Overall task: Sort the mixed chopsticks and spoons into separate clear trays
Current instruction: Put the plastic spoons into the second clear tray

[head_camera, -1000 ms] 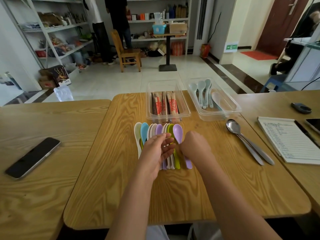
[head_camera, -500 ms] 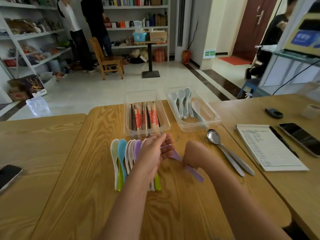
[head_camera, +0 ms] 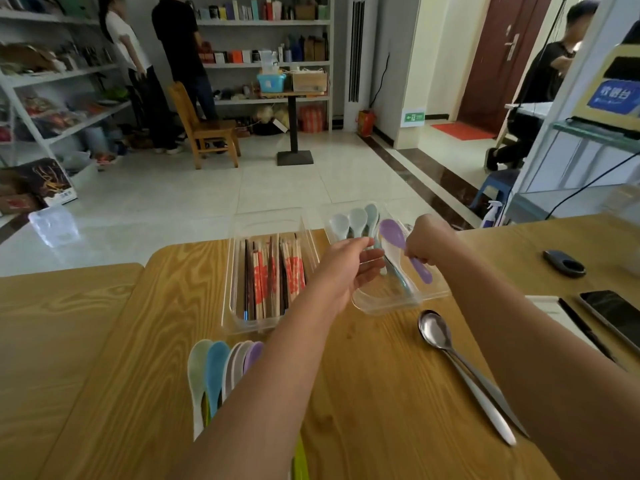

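A right hand [head_camera: 424,244] holds a purple spoon [head_camera: 393,233] over the spoon tray [head_camera: 398,306].

Its fingers [head_camera: 415,259] are curled round the spoon's handle, with the bowl raised and pointing away, above the pale spoons [head_camera: 356,220] lying in the tray. The left hand [head_camera: 349,268] is beside it over the tray's left edge, fingers loosely straight and holding nothing; whether they touch the tray cannot be told. Just left, the chopstick tray [head_camera: 235,306] holds wrapped chopsticks [head_camera: 273,278]. Nearer the person, on the wooden surface [head_camera: 363,393], lies a row of coloured spoons [head_camera: 214,372], partly hidden by the left forearm. To the right, metal spoons [head_camera: 436,332] lie together.
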